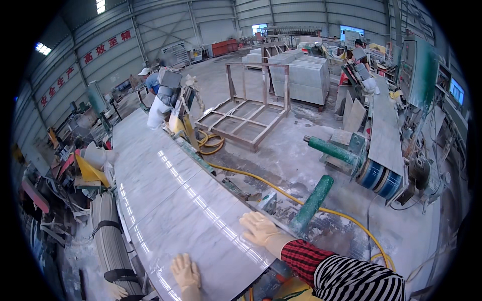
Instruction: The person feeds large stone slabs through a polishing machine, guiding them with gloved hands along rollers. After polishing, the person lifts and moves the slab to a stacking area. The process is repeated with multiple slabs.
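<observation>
My left hand (186, 275), in a pale rubber glove, lies on the near part of a polished white marble slab (201, 241), fingers stretched out. On the slab's right edge rests my right hand (261, 230), gloved the same way, its fingers laid over the top surface and a little apart. Grey veins run through the slab, and bright lamp reflections cross it. Beyond a thin seam, a second marble slab (140, 155) continues away toward a machine head (168, 95). Another pale glove (116, 290) shows at the lower left; whether a hand is in it I cannot tell.
Left of the slabs runs a bundle of grey ribbed strips (106, 231). On the right stand green rollers (314, 200) and a conveyor with blue rolls (379, 178). A yellow hose (271, 184) crosses the floor. Farther off are a metal rack (246, 120), stacked slabs (301, 80) and a co-worker (150, 83).
</observation>
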`<state>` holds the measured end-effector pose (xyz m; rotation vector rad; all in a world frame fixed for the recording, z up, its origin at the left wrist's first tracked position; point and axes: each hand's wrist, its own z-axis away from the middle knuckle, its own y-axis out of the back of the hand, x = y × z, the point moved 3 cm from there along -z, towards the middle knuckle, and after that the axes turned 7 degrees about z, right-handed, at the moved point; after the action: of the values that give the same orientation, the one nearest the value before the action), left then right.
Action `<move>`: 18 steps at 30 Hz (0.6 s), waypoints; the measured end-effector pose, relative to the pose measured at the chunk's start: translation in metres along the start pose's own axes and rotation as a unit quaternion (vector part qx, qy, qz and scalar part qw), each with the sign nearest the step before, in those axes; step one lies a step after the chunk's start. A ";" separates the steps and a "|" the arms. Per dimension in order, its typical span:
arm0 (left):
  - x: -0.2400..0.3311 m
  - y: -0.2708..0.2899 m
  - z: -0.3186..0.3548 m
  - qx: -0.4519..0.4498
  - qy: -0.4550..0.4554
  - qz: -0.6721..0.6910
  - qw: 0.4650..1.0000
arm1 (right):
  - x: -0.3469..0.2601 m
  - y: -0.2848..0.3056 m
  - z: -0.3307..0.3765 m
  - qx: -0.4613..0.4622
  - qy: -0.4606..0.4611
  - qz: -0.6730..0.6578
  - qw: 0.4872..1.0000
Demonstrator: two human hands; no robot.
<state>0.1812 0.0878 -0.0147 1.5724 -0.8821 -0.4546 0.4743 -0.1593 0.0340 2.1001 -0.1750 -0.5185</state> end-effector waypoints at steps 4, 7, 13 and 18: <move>0.006 0.026 0.028 -0.033 -0.052 0.047 0.997 | -0.002 0.002 0.040 0.043 -0.039 0.089 0.994; -0.034 0.028 0.061 0.000 -0.047 0.028 0.998 | -0.018 0.016 0.068 0.027 -0.043 0.112 0.992; -0.088 0.035 0.098 0.023 -0.029 0.005 0.999 | -0.035 0.026 0.094 0.003 -0.041 0.136 0.990; -0.077 0.042 0.100 0.022 0.004 0.024 0.999 | -0.036 0.026 0.101 0.009 -0.038 0.142 0.989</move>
<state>0.0486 0.0794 -0.0102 1.5881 -0.9272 -0.3960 0.4007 -0.2397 0.0185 2.0291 -0.5158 -0.4261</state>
